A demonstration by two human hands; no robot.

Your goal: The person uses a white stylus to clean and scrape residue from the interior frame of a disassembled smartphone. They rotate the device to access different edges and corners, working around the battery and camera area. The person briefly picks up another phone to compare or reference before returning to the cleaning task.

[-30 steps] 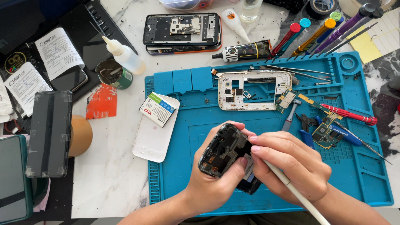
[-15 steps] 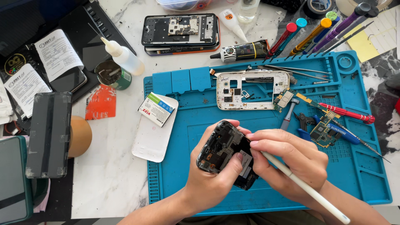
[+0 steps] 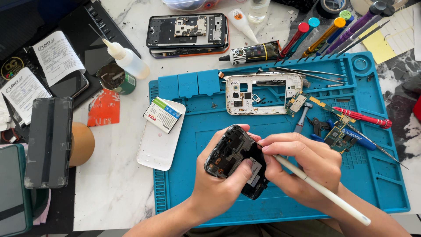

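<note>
near the left edge of the blue mat [image 3: 184, 188], a white back cover [image 3: 158, 145] lies with a small battery [image 3: 162, 115] on its top end. over the mat's front middle, the left hand [image 3: 219, 188] grips a dark opened phone body [image 3: 235, 160], tilted. the right hand [image 3: 302, 169] pinches a white stylus-like tool [image 3: 322, 191], tip touching the phone body.

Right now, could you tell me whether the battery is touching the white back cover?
Touching: the head view shows the battery lying on the white back cover's upper end.
</note>
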